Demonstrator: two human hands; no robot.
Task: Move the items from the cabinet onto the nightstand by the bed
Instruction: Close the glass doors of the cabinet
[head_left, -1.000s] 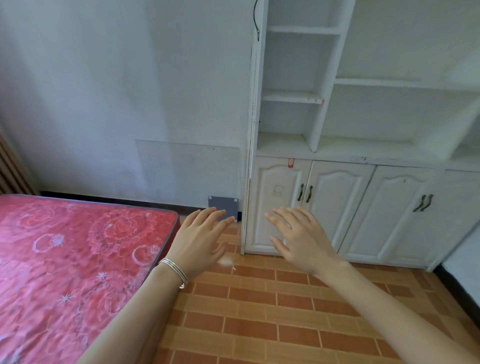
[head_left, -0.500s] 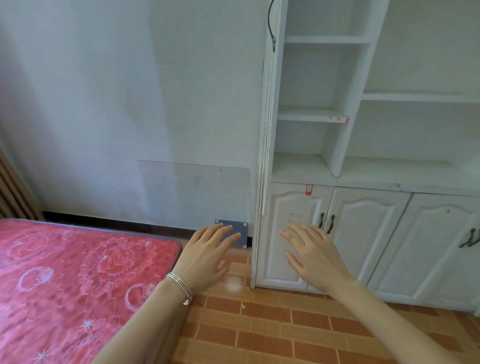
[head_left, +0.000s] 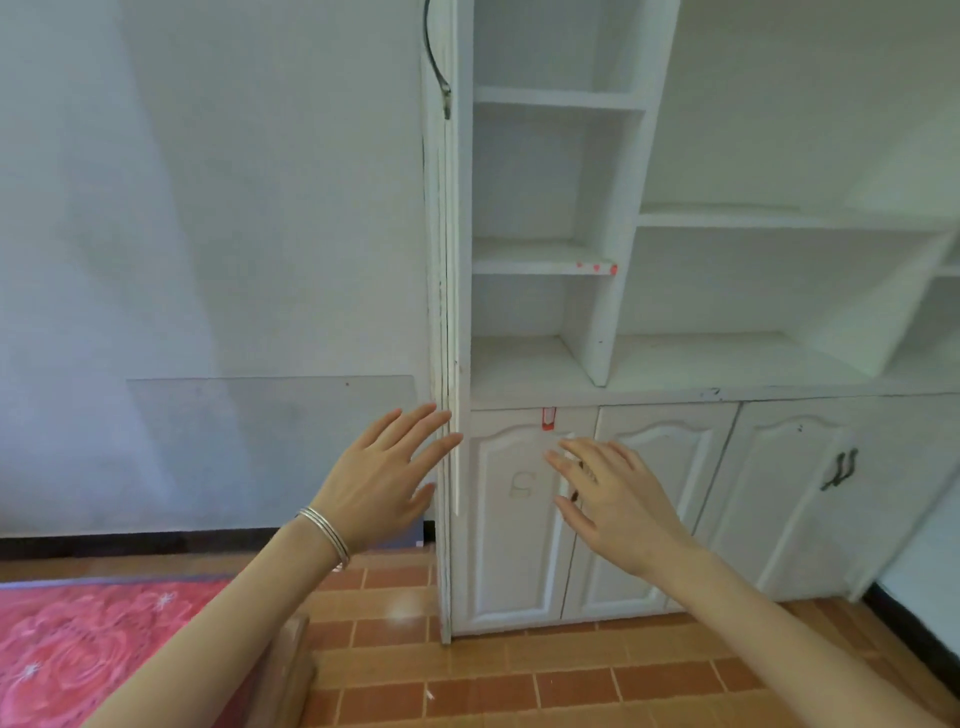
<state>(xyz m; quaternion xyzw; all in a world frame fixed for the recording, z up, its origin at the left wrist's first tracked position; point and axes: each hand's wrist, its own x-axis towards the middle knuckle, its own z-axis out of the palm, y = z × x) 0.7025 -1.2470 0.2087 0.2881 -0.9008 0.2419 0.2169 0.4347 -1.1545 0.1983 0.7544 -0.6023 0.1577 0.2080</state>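
A white cabinet (head_left: 675, 384) fills the right half of the view, with bare open shelves above and shut panel doors below. My left hand (head_left: 382, 480), a silver bangle on its wrist, is stretched forward with fingers spread, in front of the cabinet's left side edge. My right hand (head_left: 618, 504) is also spread and holds nothing; it hovers before the leftmost pair of lower doors (head_left: 511, 514), covering their handles. No loose items show on the shelves. The nightstand is not in view.
A bed with a red flowered cover (head_left: 78, 649) lies at the lower left, its wooden corner (head_left: 291, 670) under my left forearm. The floor is orange-brown tile (head_left: 519, 686). A second pair of doors has dark handles (head_left: 839, 470). A white wall is on the left.
The view has tilted up and closed in on the cabinet. Both hands have risen and moved forward toward the lower left doors, staying spread and holding nothing.
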